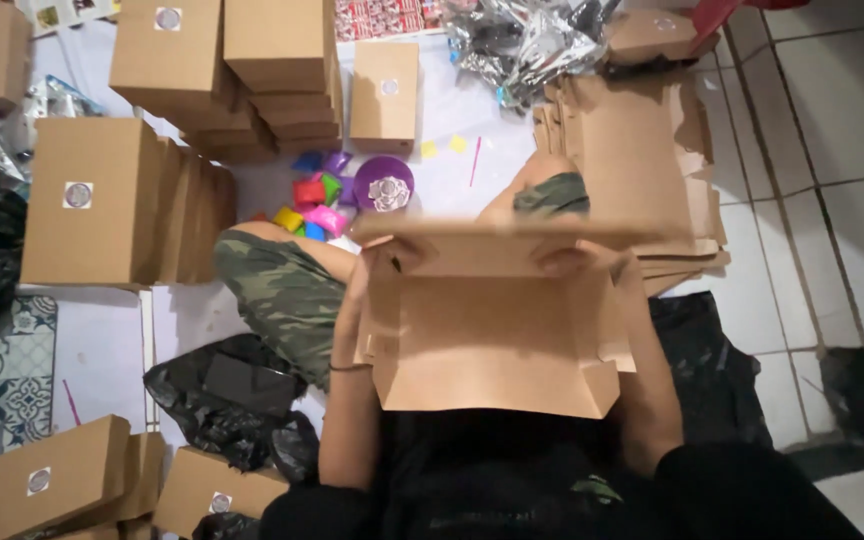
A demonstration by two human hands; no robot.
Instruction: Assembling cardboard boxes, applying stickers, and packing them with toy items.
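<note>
I sit cross-legged on a tiled floor and hold a brown cardboard box blank (492, 330) up in front of me, partly folded, its flaps open toward me. My left hand (392, 255) grips its upper left edge with the fingers curled over the fold. At the upper right edge, my right hand (572, 262) grips the same fold. Both forearms run down behind the box's sides. My knees in camouflage shorts (282, 290) show on either side of the box.
Stacks of closed brown boxes (102, 200) with round stickers stand at left and at the back. Flat box blanks (642, 150) pile up at right. Colourful small packets (317, 205) and a purple lid (384, 183) lie ahead. Black plastic bags (232, 400) lie by my legs.
</note>
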